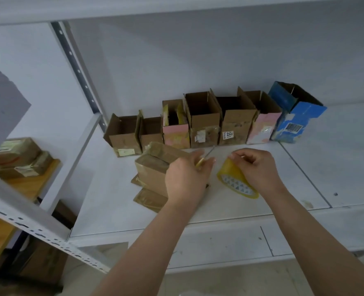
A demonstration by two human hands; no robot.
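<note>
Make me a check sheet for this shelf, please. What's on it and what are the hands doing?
surface: white metal shelf board, scuffed, few dark specks.
job's things: brown cardboard box wrapped in clear tape, lying on the board; yellow-handled metal scissors; yellow roll of clear packing tape, tilted.
clutter: seven small open cartons in a row at the back, brown, pink and blue.
grips: left hand holds the scissors beside the box; right hand pinches the roll's top edge.
cables: nothing seen.
surroundings: pale wall; perforated metal upright; taped parcels on a wooden shelf, left.
</note>
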